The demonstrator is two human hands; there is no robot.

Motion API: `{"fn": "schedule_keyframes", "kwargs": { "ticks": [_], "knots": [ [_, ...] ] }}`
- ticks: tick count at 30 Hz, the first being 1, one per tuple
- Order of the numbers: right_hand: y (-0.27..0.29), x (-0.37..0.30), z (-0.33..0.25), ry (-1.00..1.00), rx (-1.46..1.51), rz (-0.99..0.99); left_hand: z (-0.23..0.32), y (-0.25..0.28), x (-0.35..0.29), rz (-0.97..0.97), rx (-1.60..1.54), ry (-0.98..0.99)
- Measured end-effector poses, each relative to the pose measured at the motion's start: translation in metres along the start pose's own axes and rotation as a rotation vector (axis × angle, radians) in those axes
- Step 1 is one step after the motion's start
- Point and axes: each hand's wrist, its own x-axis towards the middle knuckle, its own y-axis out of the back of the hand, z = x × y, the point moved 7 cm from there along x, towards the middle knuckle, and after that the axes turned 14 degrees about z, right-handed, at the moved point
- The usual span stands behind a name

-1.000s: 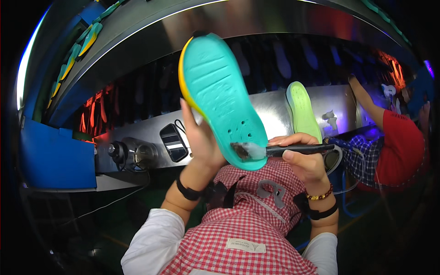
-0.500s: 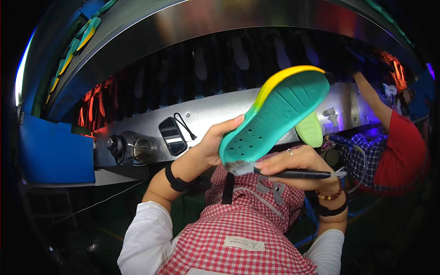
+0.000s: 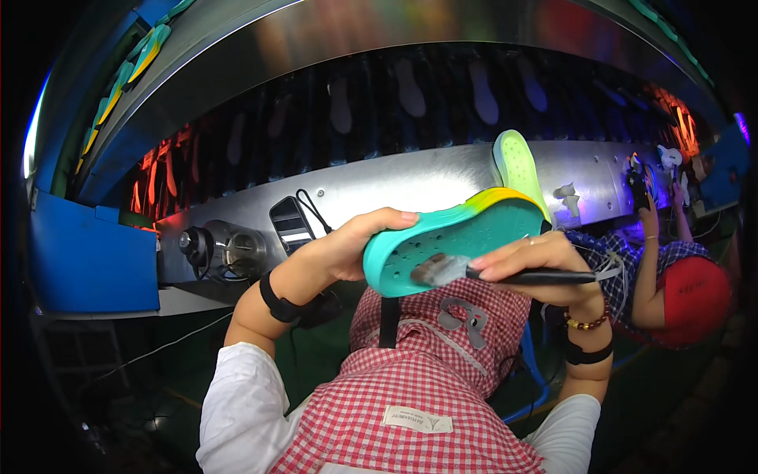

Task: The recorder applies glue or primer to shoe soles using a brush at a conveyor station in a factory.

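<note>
A teal shoe sole (image 3: 466, 231) with a yellow edge and small holes at its heel is tilted in front of me. My left hand (image 3: 362, 243) grips it by the heel-side rim, thumb along the top edge. In my right hand (image 3: 545, 265) is a brush (image 3: 530, 276) with a black handle and a tube at its end. Its bristles lie against the inner face of the sole near the heel. Behind the teal sole, a light green sole (image 3: 518, 164) lies on the metal ledge, partly hidden.
On the metal ledge (image 3: 379, 178) sit a phone (image 3: 292, 225) with a strap and a clear jug (image 3: 237, 251). Beyond runs a dark conveyor (image 3: 304, 118) carrying sole shapes. At right, a co-worker in a red cap (image 3: 695, 300) handles things. More teal soles (image 3: 150, 54) line the upper left.
The teal sole has tipped and lowered, uncovering more of the green sole. The brush has moved from the heel's outer edge onto the inner face. The co-worker's arm has drawn back.
</note>
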Motion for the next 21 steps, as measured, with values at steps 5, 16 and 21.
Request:
{"fn": "schedule_keyframes", "kwargs": {
  "ticks": [5,16,21],
  "knots": [
    [0.004,-0.008,0.004,0.0,-0.066,-0.007,0.007,0.014,-0.003,-0.04,-0.076,-0.064],
    [0.002,-0.013,-0.025,0.196,-0.151,0.109,0.044,0.012,-0.007,-0.389,-0.698,-0.272],
    [-0.007,0.002,0.013,0.003,-0.169,0.286,0.003,0.002,0.04,-0.149,-0.597,-0.251]
  ]
}}
